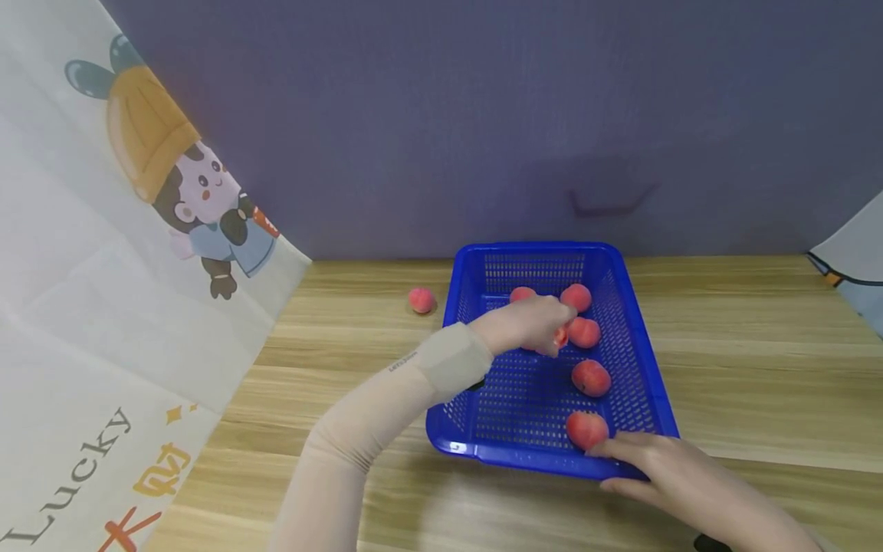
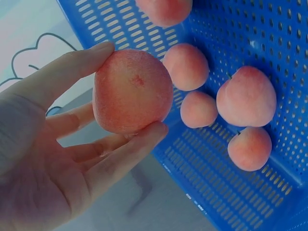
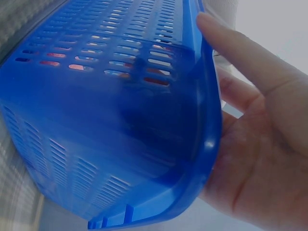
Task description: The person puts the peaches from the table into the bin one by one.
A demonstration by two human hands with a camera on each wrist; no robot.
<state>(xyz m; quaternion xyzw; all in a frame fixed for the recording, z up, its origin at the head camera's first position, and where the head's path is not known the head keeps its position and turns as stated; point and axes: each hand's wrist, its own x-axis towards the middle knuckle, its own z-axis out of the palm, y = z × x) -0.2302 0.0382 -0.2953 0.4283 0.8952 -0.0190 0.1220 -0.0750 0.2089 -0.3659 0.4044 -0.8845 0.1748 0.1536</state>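
My left hand (image 1: 530, 320) is over the middle of a blue plastic basket (image 1: 552, 247). Between its thumb and fingertips it holds a peach (image 2: 134, 91), seen clearly in the left wrist view and mostly covered by the hand in the head view. Several other peaches lie on the basket floor, among them one peach (image 1: 591, 378) along the right side and another peach (image 1: 587, 429) by the near right corner. At that corner my right hand (image 1: 665, 466) grips the basket's rim (image 3: 210, 120), thumb on the outer side and fingers over the edge.
A single peach (image 1: 421, 300) sits on the wooden table (image 1: 345, 368), left of the basket. Behind the table rises a dark blue-grey panel (image 1: 441, 130). A white printed sheet (image 1: 103, 322) with a cartoon figure hangs on the left.
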